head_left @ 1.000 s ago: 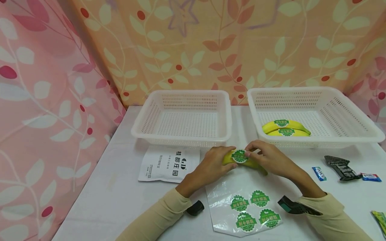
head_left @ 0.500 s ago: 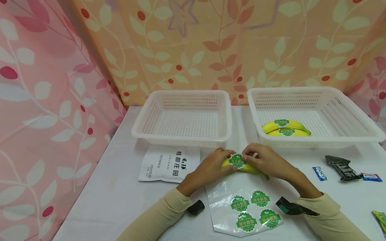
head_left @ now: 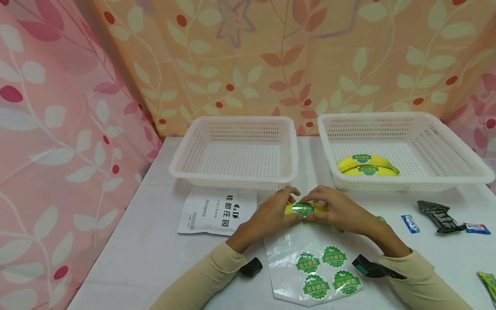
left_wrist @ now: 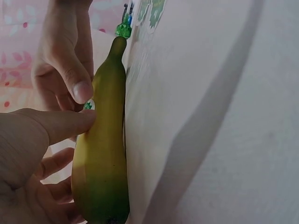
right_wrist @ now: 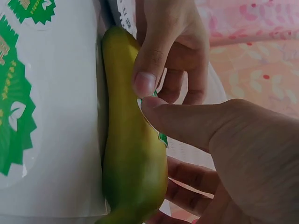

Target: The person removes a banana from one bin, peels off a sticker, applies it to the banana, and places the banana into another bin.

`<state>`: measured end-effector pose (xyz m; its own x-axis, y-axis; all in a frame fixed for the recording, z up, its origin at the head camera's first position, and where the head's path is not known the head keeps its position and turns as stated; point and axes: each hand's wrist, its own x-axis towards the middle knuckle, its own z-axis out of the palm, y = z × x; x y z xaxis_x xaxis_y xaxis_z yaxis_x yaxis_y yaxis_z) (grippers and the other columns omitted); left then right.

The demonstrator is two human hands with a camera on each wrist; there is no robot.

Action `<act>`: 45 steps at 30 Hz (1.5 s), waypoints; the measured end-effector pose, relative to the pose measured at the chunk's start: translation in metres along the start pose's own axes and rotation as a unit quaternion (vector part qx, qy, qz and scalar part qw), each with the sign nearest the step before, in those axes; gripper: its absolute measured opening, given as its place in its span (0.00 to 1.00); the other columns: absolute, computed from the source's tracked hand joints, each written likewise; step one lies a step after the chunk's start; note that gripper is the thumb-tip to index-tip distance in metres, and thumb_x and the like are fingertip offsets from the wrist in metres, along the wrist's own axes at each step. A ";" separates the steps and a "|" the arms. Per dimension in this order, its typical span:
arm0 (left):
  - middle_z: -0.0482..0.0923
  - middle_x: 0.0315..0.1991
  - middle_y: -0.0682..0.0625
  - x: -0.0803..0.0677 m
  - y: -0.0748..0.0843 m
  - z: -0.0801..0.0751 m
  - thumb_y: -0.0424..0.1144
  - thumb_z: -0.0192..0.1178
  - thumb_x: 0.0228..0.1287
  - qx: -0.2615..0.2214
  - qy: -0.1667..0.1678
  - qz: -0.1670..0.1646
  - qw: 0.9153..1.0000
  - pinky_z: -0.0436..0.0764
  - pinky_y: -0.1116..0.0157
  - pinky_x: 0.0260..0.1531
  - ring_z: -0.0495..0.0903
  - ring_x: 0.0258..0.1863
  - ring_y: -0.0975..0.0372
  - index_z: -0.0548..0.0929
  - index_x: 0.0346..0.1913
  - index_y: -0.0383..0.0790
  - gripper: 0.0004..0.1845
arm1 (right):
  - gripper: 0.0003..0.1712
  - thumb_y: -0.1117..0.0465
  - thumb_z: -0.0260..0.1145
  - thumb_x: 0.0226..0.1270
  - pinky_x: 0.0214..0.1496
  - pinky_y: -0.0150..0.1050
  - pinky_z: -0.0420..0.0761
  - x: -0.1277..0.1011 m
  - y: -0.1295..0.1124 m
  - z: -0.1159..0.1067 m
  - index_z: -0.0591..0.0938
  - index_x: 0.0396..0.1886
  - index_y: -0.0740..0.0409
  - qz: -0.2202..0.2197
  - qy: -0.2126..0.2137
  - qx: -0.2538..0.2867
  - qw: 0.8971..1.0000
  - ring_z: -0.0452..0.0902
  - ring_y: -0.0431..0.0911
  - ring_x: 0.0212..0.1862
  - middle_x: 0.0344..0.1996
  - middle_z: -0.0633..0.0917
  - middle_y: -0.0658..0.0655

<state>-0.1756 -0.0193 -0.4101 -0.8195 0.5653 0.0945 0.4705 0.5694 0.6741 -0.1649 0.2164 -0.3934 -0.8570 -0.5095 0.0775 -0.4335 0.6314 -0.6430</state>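
A yellow-green banana [head_left: 289, 210] lies at the top of the sheet between the two hands. On its upper side is a green-and-white round sticker [head_left: 303, 209]. My left hand [head_left: 274, 214] holds the blunt end, thumb on the near side and fingers on the far side. My right hand [head_left: 342, 211] grips it from the right, thumb at the sticker's near edge and fingers beyond. In the left wrist view both thumbs touch the banana [left_wrist: 110, 154] close together. A glossy white sheet [head_left: 284, 280] with several green stickers [head_left: 315, 286] lies below.
Two bananas [head_left: 366, 162] with stickers lie in the right white basket [head_left: 403, 180]. A second white basket [head_left: 232, 175] stands left, behind a white pouch [head_left: 217, 212]. Small wrappers [head_left: 410, 224] and a black packet [head_left: 439, 216] lie right. A green packet [head_left: 487, 282] sits at the right edge.
The right hand has shifted left along the banana, from pinching the sticker's right edge to spanning it with thumb and fingers. The sticker's face has turned upward. The left hand keeps its hold.
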 end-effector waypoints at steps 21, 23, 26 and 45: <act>0.89 0.39 0.56 0.003 -0.004 -0.001 0.43 0.78 0.63 0.054 0.049 0.052 0.996 0.75 0.76 0.36 0.79 0.34 0.71 0.93 0.48 0.42 0.13 | 0.19 0.55 0.81 0.63 0.51 0.45 0.83 0.003 -0.003 0.006 0.91 0.52 0.56 -0.011 0.023 -0.047 0.999 0.81 0.42 0.47 0.43 0.86 0.44; 0.89 0.38 0.57 0.003 -0.004 -0.001 0.43 0.78 0.62 0.053 0.050 0.051 0.996 0.74 0.77 0.35 0.78 0.32 0.72 0.93 0.47 0.42 0.13 | 0.20 0.55 0.81 0.63 0.50 0.45 0.83 0.003 -0.002 0.006 0.91 0.53 0.56 -0.010 0.019 -0.051 0.998 0.81 0.43 0.47 0.43 0.86 0.45; 0.89 0.36 0.57 0.002 -0.004 -0.002 0.43 0.79 0.62 0.052 0.052 0.050 0.996 0.74 0.77 0.34 0.77 0.31 0.73 0.93 0.45 0.41 0.13 | 0.20 0.55 0.80 0.65 0.51 0.45 0.83 0.003 -0.003 0.003 0.91 0.54 0.56 0.005 0.004 -0.049 0.999 0.81 0.44 0.49 0.45 0.86 0.46; 0.89 0.43 0.54 0.003 -0.004 0.000 0.43 0.76 0.65 0.052 0.039 0.058 0.996 0.78 0.74 0.41 0.81 0.37 0.70 0.90 0.50 0.41 0.15 | 0.30 0.54 0.81 0.62 0.51 0.44 0.81 -0.004 -0.004 -0.017 0.86 0.60 0.64 0.082 -0.091 -0.068 0.990 0.78 0.45 0.47 0.51 0.87 0.53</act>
<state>-0.1806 -0.0202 -0.4124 -0.7790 0.5850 0.2257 0.5909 0.5646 0.5762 -0.1641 0.2260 -0.3783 -0.8595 -0.4833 -0.1662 -0.3374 0.7808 -0.5259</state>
